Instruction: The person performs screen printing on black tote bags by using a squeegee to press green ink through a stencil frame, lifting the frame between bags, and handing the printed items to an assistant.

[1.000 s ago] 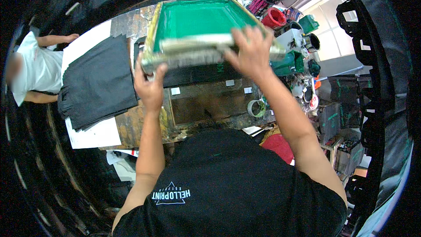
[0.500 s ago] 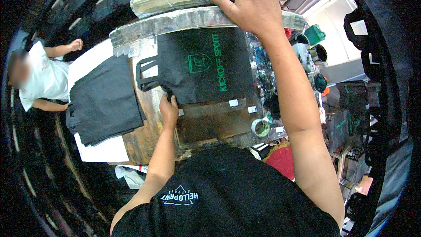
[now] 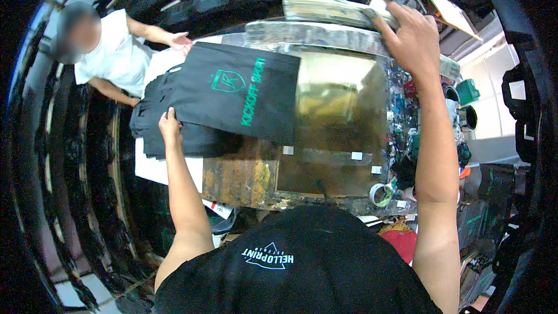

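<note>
Carefully, our left hand [image 3: 170, 128] pinches the bag [image 3: 226, 104] by its near edge, print [image 3: 253, 92] up, over the left pile [image 3: 145, 122]; our right hand [image 3: 414, 43] grips the squeegee [image 3: 331, 10] and raised frame [image 3: 317, 35]. We should lay it flat, since ink may be wet.

The left hand [image 3: 170, 128] was at nine o'clock, thumb and fingers pinched together — its forearm [image 3: 187, 197] angled up from seven. The right arm [image 3: 437, 151] stretched nearly straight, the right hand [image 3: 411, 40] bent around at two o'clock — thumb toward ten.
</note>
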`<state>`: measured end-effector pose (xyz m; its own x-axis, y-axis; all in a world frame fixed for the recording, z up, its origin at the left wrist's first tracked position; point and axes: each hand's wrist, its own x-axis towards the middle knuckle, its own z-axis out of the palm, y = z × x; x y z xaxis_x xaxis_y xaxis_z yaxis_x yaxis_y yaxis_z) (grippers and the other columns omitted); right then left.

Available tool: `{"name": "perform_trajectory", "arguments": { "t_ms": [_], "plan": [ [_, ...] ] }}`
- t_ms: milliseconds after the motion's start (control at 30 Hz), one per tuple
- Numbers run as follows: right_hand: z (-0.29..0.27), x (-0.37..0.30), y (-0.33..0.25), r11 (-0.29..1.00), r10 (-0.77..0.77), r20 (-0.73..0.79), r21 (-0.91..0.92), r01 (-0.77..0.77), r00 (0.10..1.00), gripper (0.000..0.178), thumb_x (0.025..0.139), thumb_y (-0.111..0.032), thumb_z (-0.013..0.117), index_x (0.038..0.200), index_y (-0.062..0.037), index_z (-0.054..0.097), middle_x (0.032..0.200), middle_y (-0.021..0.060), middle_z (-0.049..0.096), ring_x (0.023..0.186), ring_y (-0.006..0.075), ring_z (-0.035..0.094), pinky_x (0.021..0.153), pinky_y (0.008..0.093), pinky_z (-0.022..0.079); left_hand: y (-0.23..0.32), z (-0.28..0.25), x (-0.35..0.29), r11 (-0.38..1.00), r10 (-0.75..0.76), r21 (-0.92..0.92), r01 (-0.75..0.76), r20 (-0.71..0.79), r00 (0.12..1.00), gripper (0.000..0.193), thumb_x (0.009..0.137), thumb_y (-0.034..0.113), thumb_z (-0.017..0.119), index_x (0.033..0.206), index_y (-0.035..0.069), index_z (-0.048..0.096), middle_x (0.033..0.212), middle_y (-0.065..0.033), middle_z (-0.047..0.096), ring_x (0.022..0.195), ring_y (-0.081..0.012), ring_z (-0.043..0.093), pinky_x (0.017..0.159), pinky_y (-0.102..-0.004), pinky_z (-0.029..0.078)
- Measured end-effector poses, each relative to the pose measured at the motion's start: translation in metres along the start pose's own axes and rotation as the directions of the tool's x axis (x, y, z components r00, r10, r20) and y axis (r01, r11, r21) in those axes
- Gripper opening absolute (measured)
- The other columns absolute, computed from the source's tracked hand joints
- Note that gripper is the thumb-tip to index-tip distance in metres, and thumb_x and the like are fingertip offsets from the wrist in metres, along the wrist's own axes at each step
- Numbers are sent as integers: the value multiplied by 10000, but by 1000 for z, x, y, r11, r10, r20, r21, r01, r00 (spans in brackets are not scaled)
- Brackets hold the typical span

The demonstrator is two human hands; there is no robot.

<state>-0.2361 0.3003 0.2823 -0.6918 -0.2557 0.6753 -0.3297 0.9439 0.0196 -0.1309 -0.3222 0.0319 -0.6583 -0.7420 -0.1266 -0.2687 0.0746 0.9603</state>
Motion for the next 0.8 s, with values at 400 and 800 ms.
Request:
{"name": "perform_trajectory", "arguments": {
  "t_ms": [400, 800],
  "plan": [
    [-8, -36, -14, 998, -9, 59, -61, 13, 998, 473, 943, -510, 612, 1090, -73, 715, 1047, 150, 727, 1020, 333, 672, 910, 485, 445, -139, 15, -132, 190, 410, 771, -607, 500, 763, 740, 1032, 532, 477, 1602, 88, 317, 1682, -200, 202, 1547, -431, 164, 1235, -624, 106],
    [-7, -40, -16, 998, 4, 51, -55, -1, 999, 473, 935, -520, 624, 1087, -81, 714, 1019, 136, 725, 1020, 315, 664, 906, 462, 431, -116, 8, -85, 570, 321, 636, -520, 411, 853, 499, 1092, 371, 360, 1362, 52, 632, 1371, -161, 641, 1316, -379, 537, 1141, -555, 322]
  ]
}}
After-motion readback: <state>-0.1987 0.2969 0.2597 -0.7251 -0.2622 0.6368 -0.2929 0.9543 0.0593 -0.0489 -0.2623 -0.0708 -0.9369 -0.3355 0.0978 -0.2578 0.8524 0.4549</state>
